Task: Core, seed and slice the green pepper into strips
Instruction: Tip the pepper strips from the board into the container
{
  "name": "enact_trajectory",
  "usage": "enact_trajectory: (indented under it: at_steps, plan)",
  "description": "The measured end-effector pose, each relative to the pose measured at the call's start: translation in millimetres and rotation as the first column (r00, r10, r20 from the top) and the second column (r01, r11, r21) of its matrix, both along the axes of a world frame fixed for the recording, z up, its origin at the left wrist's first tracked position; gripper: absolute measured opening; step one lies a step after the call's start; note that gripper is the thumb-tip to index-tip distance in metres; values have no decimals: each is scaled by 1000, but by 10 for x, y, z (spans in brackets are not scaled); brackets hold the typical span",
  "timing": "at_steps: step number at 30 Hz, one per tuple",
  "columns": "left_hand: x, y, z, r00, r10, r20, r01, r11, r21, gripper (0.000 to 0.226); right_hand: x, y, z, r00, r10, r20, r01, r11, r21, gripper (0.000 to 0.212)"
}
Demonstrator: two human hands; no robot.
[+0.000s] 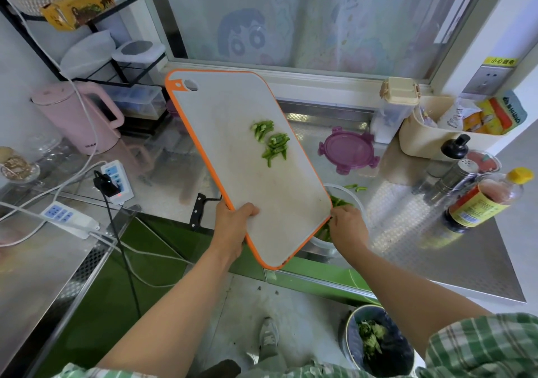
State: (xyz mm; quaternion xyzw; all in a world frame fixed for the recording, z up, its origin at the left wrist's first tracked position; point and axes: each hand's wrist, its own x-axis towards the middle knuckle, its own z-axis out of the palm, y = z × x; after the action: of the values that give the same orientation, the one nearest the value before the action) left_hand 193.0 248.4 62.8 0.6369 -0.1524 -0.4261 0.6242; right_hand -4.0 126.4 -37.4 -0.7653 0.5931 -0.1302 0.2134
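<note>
My left hand [233, 226] grips the lower left edge of a white cutting board [233, 109] with an orange rim, held tilted above the counter. Two small heaps of green pepper strips [270, 141] cling to the middle of the board. The board's lower right corner hangs over a clear bowl [359, 202] with more pepper strips [339, 202] inside. My right hand [348, 227] is over that bowl, knuckles up, fingertips at the board's edge; the fingers' undersides are hidden. A black-handled knife [198, 211] lies on the counter, partly under the board.
A couple of stray strips [356, 187] lie behind the bowl near a purple lid [348, 149]. Sauce bottles [483, 200] and a shaker stand at right. A pink kettle [75, 115] and power strips [116, 179] with cables sit at left. A bin [378, 339] with pepper scraps stands on the floor.
</note>
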Motion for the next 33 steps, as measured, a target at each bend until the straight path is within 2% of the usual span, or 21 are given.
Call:
enact_trajectory:
  at_steps: [3, 8, 11, 12, 13, 16, 19, 21, 23, 25, 31, 33]
  plan:
    - [59, 9, -10, 1000, -23, -9, 23, 1000, 16, 28, 54, -35, 99, 981, -37, 190, 26, 998, 59, 34]
    - [167, 34, -34, 997, -70, -20, 71, 997, 32, 30, 207, -136, 146, 958, -127, 257, 51, 957, 284, 43]
    - [210, 58, -8, 993, -104, -49, 105, 994, 17, 33, 218, -144, 162, 923, -212, 320, 80, 921, 381, 26]
    - [232, 66, 4, 991, -120, -63, 121, 992, 19, 38, 220, -159, 152, 913, -232, 335, 90, 917, 388, 19]
    - [253, 68, 18, 988, -135, -81, 137, 990, 23, 43, 223, -171, 157, 902, -257, 347, 109, 913, 392, 22]
    - [291, 58, 52, 976, -171, -134, 179, 983, 47, 52, 236, -205, 150, 858, -334, 389, 168, 900, 402, 56]
    - [315, 42, 57, 965, -221, -140, 232, 971, 65, 57, 192, -204, 184, 808, -439, 393, 247, 858, 450, 49]
    - [347, 55, 53, 957, -247, -150, 261, 962, 80, 58, 114, -236, 152, 775, -493, 396, 291, 834, 469, 57]
    - [383, 67, 43, 945, -283, -167, 300, 950, 88, 67, 56, -267, 121, 724, -531, 440, 290, 813, 505, 62]
    - [413, 76, 27, 931, -321, -175, 340, 936, 93, 78, 39, -268, 152, 685, -548, 480, 263, 801, 538, 56]
    - [442, 107, 41, 910, -355, -214, 384, 916, 116, 70, 27, -157, 170, 628, -593, 504, 229, 760, 609, 46]
    - [444, 112, 59, 905, -343, -252, 382, 915, 127, 63, 30, -122, 144, 633, -599, 490, 257, 760, 597, 53]
